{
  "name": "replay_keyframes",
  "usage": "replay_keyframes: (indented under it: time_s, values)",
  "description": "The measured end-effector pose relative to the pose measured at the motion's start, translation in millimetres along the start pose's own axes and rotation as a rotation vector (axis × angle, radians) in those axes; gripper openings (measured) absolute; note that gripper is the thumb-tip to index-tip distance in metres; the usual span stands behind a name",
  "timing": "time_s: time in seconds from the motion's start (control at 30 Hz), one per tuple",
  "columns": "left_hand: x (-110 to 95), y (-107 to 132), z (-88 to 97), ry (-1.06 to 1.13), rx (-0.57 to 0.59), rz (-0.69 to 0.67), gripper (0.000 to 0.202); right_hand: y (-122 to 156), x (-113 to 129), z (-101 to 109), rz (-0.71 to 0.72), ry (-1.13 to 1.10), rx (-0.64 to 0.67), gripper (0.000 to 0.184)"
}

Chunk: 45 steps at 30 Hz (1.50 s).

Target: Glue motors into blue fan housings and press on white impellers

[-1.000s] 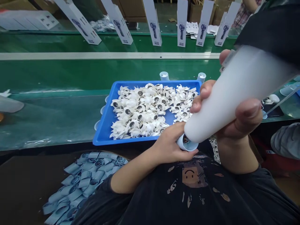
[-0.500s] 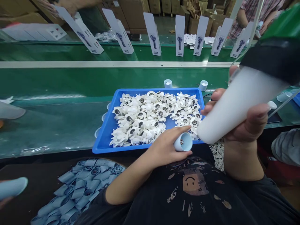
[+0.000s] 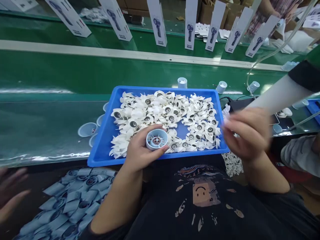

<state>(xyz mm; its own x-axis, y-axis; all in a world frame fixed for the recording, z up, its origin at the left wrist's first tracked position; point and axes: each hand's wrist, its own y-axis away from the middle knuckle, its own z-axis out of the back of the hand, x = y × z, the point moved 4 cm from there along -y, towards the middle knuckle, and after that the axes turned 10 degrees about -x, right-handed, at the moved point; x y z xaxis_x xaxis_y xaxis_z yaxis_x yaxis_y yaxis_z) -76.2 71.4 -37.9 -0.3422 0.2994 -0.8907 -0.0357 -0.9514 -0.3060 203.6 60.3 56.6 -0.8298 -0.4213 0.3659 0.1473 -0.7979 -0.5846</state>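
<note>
My left hand is closed round a light-blue round housing with a small motor showing in its open end, held over the near edge of the blue tray. The tray holds several white fan impellers. My right hand hovers just right of the tray, smeared by motion, with something whitish at its fingertips that I cannot make out. The white tube-shaped tool hangs apart from it, up to the right, under a black sleeve.
A heap of light-blue housings lies on the dark surface at lower left, with another person's hand beside it. Upright white cartons stand on the green conveyor. Small blue cups and caps sit round the tray.
My right hand has come off the white tool, which swung up to the right. My left hand moved left over the tray and turned the housing's open end upward.
</note>
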Motion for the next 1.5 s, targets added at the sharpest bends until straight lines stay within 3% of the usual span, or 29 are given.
replay_keyframes:
  time_s: [0.07, 0.1, 0.2, 0.33, 0.47, 0.63, 0.83, 1.03, 1.17, 1.27, 1.43, 1.5]
  values:
    - [-4, 0, -0.5, -0.077, 0.027, -0.065, 0.056, -16, -3, -38, -0.028, 0.374, 0.308, 0.025]
    - [-6, -1, -0.8, -0.105, 0.037, -0.092, 0.055, -25, -8, -55, -0.056, 0.442, 0.388, 0.026]
    - [-10, -1, -2.6, -0.142, 0.071, -0.162, 0.051, -45, -24, -94, -0.079, 0.523, 0.503, 0.026]
    - [-13, 0, -4.6, -0.154, 0.093, -0.219, 0.05, -53, -31, -113, -0.037, 0.527, 0.572, 0.033]
    - [-13, 0, -5.8, -0.178, 0.117, -0.211, 0.051, -58, -25, -116, -0.025, 0.497, 0.653, 0.035]
    - [-9, -1, -7.6, -0.199, 0.17, -0.181, 0.051, -68, -18, -122, 0.019, 0.464, 0.755, 0.022]
    - [-6, -1, -7.7, -0.194, 0.139, -0.189, 0.051, -66, -17, -124, 0.022, 0.43, 0.804, 0.03]
    - [-5, -2, -9.8, -0.181, 0.136, -0.013, 0.063, -64, -17, -130, -0.116, 0.418, 0.796, 0.03]
    - [-6, -2, -9.8, -0.148, 0.106, 0.004, 0.062, -67, -13, -131, -0.232, 0.356, 0.746, 0.029]
    - [-5, 0, -8.2, -0.117, 0.024, -0.038, 0.055, -68, -2, -120, -0.283, 0.21, 0.657, 0.028]
    - [-12, 11, -0.1, -0.074, -0.285, -0.216, 0.049, -50, 25, -92, -0.349, -0.337, 0.615, 0.022]
    - [-19, 15, -2.4, -0.097, -0.261, -0.265, 0.052, -35, 31, -84, -0.385, -0.573, 0.627, 0.024]
